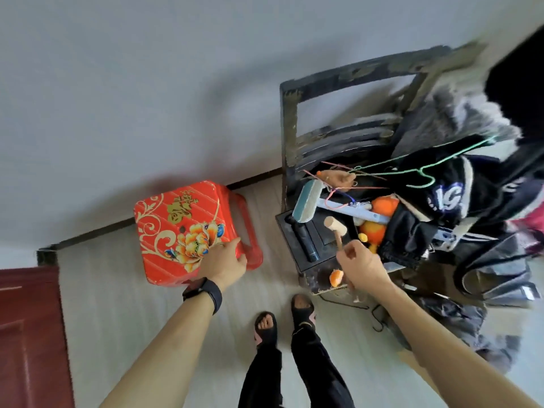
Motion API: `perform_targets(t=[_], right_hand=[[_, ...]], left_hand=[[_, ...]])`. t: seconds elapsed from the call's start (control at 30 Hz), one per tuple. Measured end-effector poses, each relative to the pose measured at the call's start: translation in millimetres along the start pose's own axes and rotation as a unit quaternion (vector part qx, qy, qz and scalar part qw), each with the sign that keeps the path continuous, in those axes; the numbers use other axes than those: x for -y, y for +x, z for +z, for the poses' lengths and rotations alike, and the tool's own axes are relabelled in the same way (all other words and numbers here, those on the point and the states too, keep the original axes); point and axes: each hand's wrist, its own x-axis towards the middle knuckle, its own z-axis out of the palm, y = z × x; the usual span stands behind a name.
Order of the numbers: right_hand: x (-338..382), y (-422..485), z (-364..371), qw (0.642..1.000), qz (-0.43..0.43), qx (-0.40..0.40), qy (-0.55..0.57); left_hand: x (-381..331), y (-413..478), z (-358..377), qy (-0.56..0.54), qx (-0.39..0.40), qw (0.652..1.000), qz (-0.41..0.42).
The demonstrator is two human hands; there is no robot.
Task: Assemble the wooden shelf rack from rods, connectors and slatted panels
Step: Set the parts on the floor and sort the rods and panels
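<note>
— Wooden mallet (335, 226), where has it got to?

— Going from the left: the red stool (182, 228) stands on the floor, and the left hand (225, 262) grips its near corner, fingers curled over the edge. Further right, the right hand (360, 265) has its fingers clamped on the mallet's handle, with the head raised over the dark chair (290, 119) seat, beside the heaped clothes (441, 195).

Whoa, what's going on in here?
A person stands by a dark chair piled with clothes and hangers. Their right hand holds a wooden mallet by its handle above the seat, while the left hand grips the edge of a red stool. No shelf parts are in view.
</note>
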Motion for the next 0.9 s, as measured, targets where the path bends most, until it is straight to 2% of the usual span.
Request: perform_targets(t=[0.1, 0.23, 0.4, 0.57, 0.67, 0.8, 0.9], right_hand=[[3, -55, -57, 0.997, -0.024, -0.047, 0.063], [-13, -141, -129, 0.973, -0.078, -0.156, 0.154], [-90, -240, -202, 0.926, -0.092, -0.300, 0.207], [-224, -322, -254, 0.863, -0.022, -0.449, 0.230], [-330, -381, -279, 0.812, 0.046, -0.528, 0.243], [-475, -467, -312, 0.744, 0.109, -0.612, 0.246], [-560, -527, -327, 0.705, 0.157, -0.647, 0.245]], left_hand=[[-52, -41, -44, 0.010, -0.051, 0.995, 0.089], [-146, -90, -89, 0.080, -0.110, 0.971, 0.198], [-301, -151, -88, 0.118, -0.141, 0.918, 0.351], [-474, -256, -18, 0.123, -0.130, 0.833, 0.523], [-573, -345, 53, 0.137, -0.117, 0.767, 0.616], [-683, -465, 159, 0.133, -0.091, 0.700, 0.695], [-742, -538, 227, 0.151, -0.073, 0.665, 0.728]])
